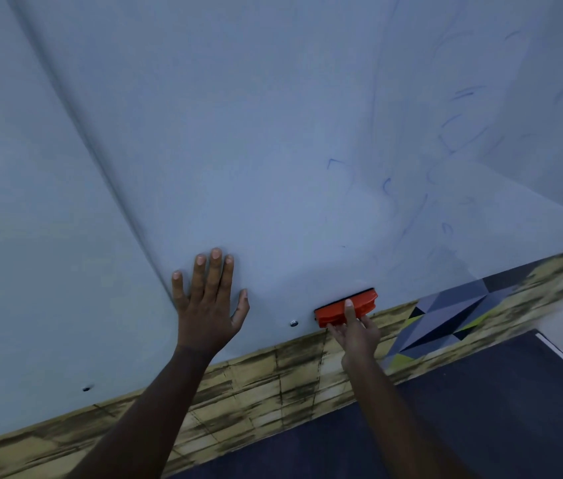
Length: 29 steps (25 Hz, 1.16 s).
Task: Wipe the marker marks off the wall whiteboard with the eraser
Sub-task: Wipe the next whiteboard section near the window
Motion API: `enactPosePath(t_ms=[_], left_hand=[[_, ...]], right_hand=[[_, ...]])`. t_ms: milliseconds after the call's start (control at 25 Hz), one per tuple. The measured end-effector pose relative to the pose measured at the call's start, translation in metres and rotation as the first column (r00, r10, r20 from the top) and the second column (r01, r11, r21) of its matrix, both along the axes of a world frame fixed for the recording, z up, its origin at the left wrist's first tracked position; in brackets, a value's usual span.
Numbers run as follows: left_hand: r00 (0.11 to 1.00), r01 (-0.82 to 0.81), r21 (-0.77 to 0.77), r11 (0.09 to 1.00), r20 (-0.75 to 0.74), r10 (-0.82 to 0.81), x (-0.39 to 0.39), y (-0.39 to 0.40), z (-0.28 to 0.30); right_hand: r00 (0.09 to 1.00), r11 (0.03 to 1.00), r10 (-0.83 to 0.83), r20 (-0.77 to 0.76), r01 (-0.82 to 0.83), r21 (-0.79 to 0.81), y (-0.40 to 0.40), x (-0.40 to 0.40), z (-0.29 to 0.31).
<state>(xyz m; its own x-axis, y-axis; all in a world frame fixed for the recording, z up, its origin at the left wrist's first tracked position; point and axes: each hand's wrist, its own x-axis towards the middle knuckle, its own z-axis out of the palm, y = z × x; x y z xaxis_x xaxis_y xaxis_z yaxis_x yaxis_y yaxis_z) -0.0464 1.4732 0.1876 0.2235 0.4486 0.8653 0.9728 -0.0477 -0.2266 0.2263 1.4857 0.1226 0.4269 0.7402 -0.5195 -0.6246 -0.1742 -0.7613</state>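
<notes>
orange eraser (345,307) under right-hand fingers (349,309), faint blue marks (452,133) on pale grey-white whiteboard (238,133), yellow-black mottled wall strip (273,385) below fingers, grey-yellow triangle panel (446,323)

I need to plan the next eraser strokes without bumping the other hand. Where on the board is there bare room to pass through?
Bare board lies between the left hand and the orange eraser, around the screw, and widely above both. The right hand has the eraser in its grip at the whiteboard bottom edge. Blue marker marks crowd the upper right.
</notes>
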Motion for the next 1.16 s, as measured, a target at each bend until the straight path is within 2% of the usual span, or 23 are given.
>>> enactPosePath(t_ms=[120, 240, 400, 520, 640, 720, 760, 840, 920, 960, 1040, 1080, 1120, 1160], left_hand=[[1.000, -0.001, -0.006, 1.000, 0.015, 0.001, 0.004, -0.001, -0.001], [0.999, -0.023, -0.015, 1.000, 0.043, 0.024, 0.010, 0.000, -0.002], [0.999, -0.021, -0.031, 0.999, 0.043, 0.022, 0.009, 0.000, -0.002], [0.999, -0.027, -0.045, 0.999, 0.043, 0.029, 0.008, -0.001, -0.005], [0.997, -0.024, -0.058, 0.998, 0.071, 0.028, 0.011, -0.005, -0.004], [0.993, -0.026, -0.069, 0.997, 0.113, 0.033, 0.021, -0.009, -0.003], [0.988, -0.023, -0.067, 0.998, 0.148, 0.033, 0.028, -0.012, -0.003], [0.974, -0.035, -0.039, 0.999, 0.224, 0.043, 0.040, -0.015, -0.001], [0.964, -0.062, 0.009, 0.998, 0.258, 0.057, 0.050, -0.014, 0.012], [0.967, -0.061, 0.039, 0.997, 0.250, 0.050, 0.053, -0.012, 0.022], [0.979, -0.040, 0.099, 0.994, 0.205, 0.018, 0.061, -0.004, 0.049], [0.981, -0.032, 0.129, 0.991, 0.193, 0.007, 0.064, 0.002, 0.063], [0.982, -0.029, 0.157, 0.987, 0.191, -0.001, 0.067, 0.007, 0.077], [0.981, -0.031, 0.186, 0.982, 0.193, -0.005, 0.069, 0.012, 0.090]], right_hand=[[0.998, 0.999, 0.048, -0.047, -0.048, 0.000, 0.001, -0.002, -0.011], [0.976, 0.982, 0.169, -0.140, -0.180, -0.065, -0.010, -0.018, -0.024], [0.933, 0.936, 0.340, -0.122, -0.348, -0.053, -0.024, -0.026, -0.036], [0.959, 0.962, 0.272, -0.079, -0.274, -0.007, -0.017, -0.004, -0.025], [0.997, 0.996, 0.077, -0.021, -0.076, 0.056, -0.003, 0.032, 0.003], [0.985, 0.984, -0.031, 0.168, 0.000, 0.180, 0.007, 0.051, 0.031], [0.947, 0.968, -0.084, 0.311, 0.004, 0.249, 0.012, 0.052, 0.044], [0.806, 0.939, -0.173, 0.565, -0.037, 0.341, 0.019, 0.038, 0.065], [0.651, 0.906, -0.225, 0.725, -0.135, 0.402, 0.018, 0.012, 0.072], [0.534, 0.885, -0.243, 0.810, -0.219, 0.410, 0.015, 0.000, 0.070], [0.199, 0.835, -0.291, 0.936, -0.426, 0.350, 0.004, -0.016, 0.059], [0.049, 0.804, -0.320, 0.946, -0.513, 0.299, -0.002, -0.020, 0.053], [-0.050, 0.778, -0.346, 0.937, -0.574, 0.256, -0.007, -0.021, 0.049], [-0.096, 0.758, -0.364, 0.926, -0.608, 0.235, -0.007, -0.018, 0.052]])
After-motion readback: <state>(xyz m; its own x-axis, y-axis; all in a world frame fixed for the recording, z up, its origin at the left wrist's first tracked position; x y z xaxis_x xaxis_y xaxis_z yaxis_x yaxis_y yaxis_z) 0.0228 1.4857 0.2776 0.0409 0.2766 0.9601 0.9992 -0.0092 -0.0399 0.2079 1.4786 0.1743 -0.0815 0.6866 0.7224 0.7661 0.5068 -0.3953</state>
